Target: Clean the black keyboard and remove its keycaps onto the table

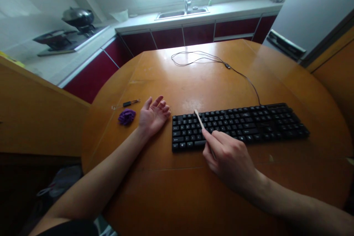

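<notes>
1. Keyboard [243, 123] lies flat on the wooden table [171, 191], right of centre, with its cable [247, 80] running from its far edge toward the far side.
2. We hold the pale brush [199, 120] in our right hand [228, 156], fingers closed round the handle. Its head points far and slightly left, at the far row near the keyboard's left end; we cannot tell whether the bristles press or only hover.
3. To brush well, we should tilt the head into the gaps between keys and use short, light strokes, as a hard push could slide the keyboard.
4. Our left hand [153, 116] lies palm up just left of the keyboard, fingers loosely curled and holding nothing. We would do better to steady the left end with it.
5. Working row by row from far to near seems sensible, so that we miss no gap.
6. We leave the purple bundle [127, 117] and the small black-handled tool [131, 103] at the left, clear of our strokes.
</notes>
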`<state>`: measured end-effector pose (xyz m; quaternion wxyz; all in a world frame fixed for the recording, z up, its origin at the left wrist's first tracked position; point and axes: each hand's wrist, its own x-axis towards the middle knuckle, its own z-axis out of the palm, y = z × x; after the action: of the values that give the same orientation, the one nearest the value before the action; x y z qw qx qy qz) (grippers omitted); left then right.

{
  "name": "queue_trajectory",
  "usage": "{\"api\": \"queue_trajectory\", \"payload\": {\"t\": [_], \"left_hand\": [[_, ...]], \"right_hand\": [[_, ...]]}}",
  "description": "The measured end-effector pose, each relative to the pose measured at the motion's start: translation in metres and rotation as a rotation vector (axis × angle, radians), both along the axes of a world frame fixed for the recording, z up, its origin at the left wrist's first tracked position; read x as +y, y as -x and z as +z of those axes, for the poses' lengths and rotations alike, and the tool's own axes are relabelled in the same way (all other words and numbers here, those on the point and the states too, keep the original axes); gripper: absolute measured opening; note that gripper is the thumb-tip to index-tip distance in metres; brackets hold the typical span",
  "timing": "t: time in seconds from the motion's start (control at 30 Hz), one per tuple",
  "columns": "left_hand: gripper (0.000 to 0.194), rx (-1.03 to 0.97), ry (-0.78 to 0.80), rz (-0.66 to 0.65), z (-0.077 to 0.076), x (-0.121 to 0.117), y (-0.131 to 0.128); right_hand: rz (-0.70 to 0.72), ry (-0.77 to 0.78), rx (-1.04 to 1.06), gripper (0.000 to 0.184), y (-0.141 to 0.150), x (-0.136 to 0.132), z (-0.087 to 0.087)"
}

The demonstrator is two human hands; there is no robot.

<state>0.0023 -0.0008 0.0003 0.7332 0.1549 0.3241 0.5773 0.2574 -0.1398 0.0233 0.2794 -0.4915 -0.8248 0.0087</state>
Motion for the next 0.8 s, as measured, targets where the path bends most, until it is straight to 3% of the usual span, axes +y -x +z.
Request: {"api": "queue_trajectory", "payload": {"t": [0.27, 0.8], "left_hand": [[0.049, -0.01, -0.01, -0.017, -0.001, 0.001, 0.004], [0.05, 0.002, 0.01, 0.001, 0.004, 0.0, -0.002]], "right_hand": [[-0.02, 0.066, -0.088, 0.034, 0.003, 0.014, -0.009], [0.033, 0.038, -0.225, 0.037, 0.005, -0.019, -0.005]]}}
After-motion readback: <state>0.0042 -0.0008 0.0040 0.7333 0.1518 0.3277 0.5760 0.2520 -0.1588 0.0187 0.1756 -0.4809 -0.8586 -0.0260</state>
